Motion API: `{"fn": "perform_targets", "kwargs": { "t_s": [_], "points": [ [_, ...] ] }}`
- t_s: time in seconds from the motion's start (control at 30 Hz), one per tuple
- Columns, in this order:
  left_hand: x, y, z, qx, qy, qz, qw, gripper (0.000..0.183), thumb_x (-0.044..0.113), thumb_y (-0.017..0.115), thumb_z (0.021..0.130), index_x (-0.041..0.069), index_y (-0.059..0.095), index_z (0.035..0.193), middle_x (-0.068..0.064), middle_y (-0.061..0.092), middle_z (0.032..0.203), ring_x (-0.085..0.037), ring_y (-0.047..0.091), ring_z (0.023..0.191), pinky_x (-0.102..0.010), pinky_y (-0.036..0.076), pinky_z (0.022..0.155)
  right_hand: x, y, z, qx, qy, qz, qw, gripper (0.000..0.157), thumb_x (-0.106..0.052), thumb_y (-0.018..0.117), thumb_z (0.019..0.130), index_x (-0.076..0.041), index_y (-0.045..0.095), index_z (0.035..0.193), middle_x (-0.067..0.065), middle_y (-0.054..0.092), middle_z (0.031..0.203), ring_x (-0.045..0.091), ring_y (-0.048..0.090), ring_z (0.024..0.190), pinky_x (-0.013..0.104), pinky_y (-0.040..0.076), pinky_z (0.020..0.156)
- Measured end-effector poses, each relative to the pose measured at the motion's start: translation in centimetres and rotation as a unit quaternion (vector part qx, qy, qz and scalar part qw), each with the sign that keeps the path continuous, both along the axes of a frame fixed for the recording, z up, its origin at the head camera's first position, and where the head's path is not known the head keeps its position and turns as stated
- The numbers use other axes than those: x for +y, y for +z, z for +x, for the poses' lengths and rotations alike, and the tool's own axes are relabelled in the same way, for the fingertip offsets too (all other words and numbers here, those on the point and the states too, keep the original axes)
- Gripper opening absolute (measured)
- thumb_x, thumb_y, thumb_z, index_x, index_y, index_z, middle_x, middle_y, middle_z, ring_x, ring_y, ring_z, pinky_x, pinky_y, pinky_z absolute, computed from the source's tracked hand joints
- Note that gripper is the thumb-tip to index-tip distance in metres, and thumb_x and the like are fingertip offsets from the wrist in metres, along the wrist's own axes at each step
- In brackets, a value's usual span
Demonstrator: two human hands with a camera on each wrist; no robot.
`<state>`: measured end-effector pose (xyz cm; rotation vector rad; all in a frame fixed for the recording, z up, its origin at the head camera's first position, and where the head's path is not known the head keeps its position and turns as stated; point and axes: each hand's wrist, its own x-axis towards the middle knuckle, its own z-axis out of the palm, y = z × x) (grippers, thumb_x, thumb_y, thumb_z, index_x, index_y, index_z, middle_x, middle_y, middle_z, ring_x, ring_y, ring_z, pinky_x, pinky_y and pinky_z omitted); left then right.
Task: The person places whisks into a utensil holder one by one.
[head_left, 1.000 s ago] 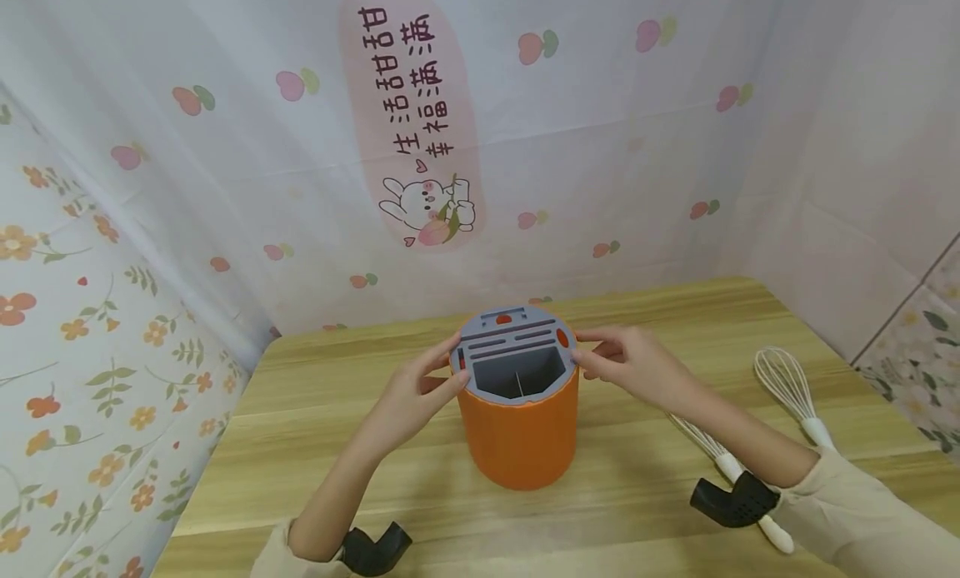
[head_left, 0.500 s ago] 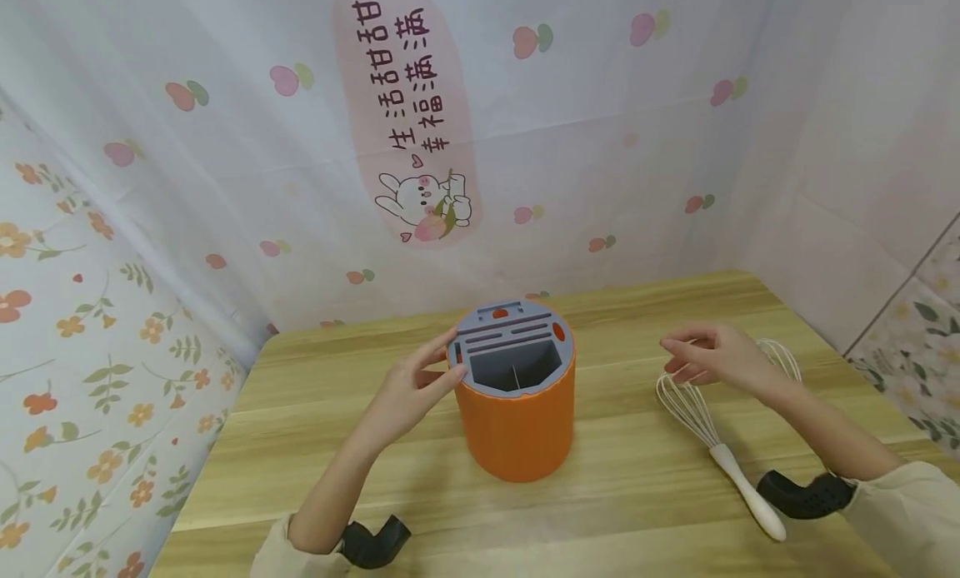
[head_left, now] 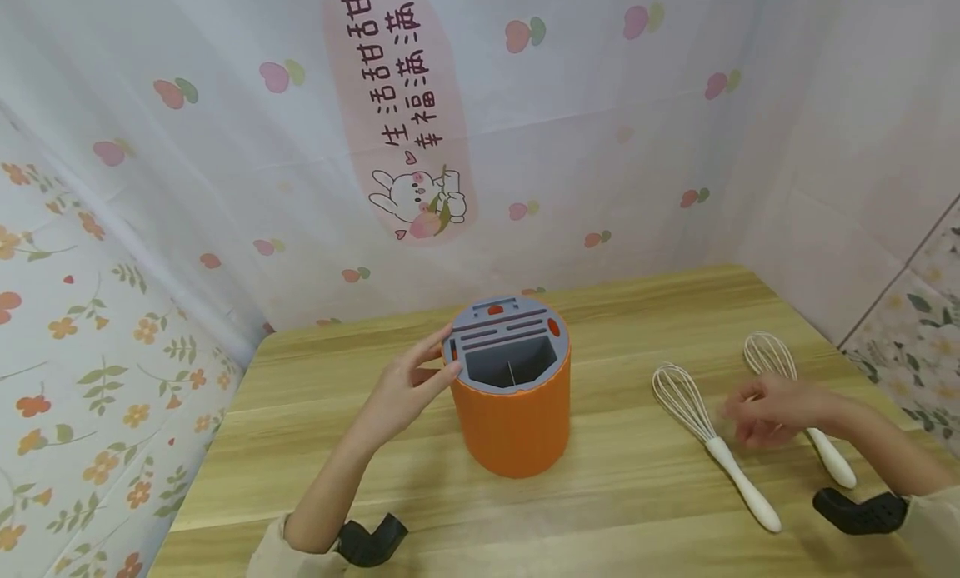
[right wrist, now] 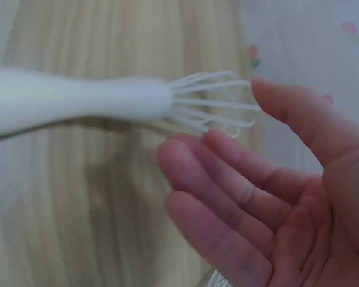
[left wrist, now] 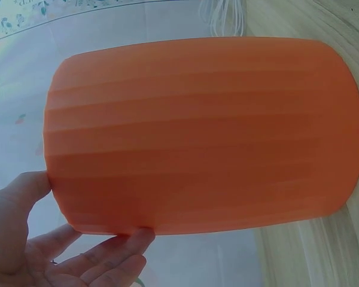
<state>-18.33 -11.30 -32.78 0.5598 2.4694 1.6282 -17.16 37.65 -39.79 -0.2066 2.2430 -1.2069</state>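
Observation:
An orange utensil holder [head_left: 513, 428] with a grey slotted lid [head_left: 504, 345] stands upright on the table. My left hand [head_left: 411, 382] holds its left rim, thumb at the front and fingers farther back. In the left wrist view the ribbed orange side [left wrist: 203, 137] lies across the picture, with thumb and fingertips touching its edge. To the right, my right hand [head_left: 776, 410] hovers between two white whisks, one on the left [head_left: 742, 484] and one on the right [head_left: 831, 460] partly behind the hand. In the right wrist view its fingers are loosely bent, apart from a whisk handle [right wrist: 78, 98].
The wooden table [head_left: 600, 511] meets a patterned curtain [head_left: 570, 145] at the back. A floral cloth [head_left: 97, 395] hangs on the left. Each wrist carries a black curved mount, such as the left one [head_left: 372, 540].
My right hand has left the holder's rim and moved right, over the whisks. My left hand stays on the holder. The head view has shifted slightly.

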Motion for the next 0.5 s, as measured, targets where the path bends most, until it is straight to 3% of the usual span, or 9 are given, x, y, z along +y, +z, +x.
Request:
{"fn": "perform_targets", "kwargs": {
  "t_s": [0.27,0.5],
  "points": [
    [0.0,0.1,0.0,-0.004,-0.002,0.004,1.0000,0.056,0.028,0.061,0.090,0.023,0.039,0.141,-0.014,0.049,0.130,-0.026,0.059,0.104,-0.043,0.046,0.086,0.2,-1.5,0.8,-0.044,0.045,-0.024,0.998,0.022,-0.018,0.055,0.092,0.002,0.064,0.092,0.014,0.064,0.070,0.018,0.063,0.058,0.027,0.049,0.048],
    [-0.1,0.0,-0.1,-0.003,-0.008,0.005,1.0000,0.056,0.027,0.060,0.090,0.022,0.038,0.141,-0.015,0.048,0.130,-0.024,0.060,0.103,-0.042,0.046,0.086,0.0,-2.5,0.8,-0.036,0.076,-0.025,0.996,0.025,-0.016,0.059,0.090,0.005,0.063,0.078,0.014,0.062,0.062,0.013,0.061,0.051,0.024,0.047,0.044]
  ]
}}
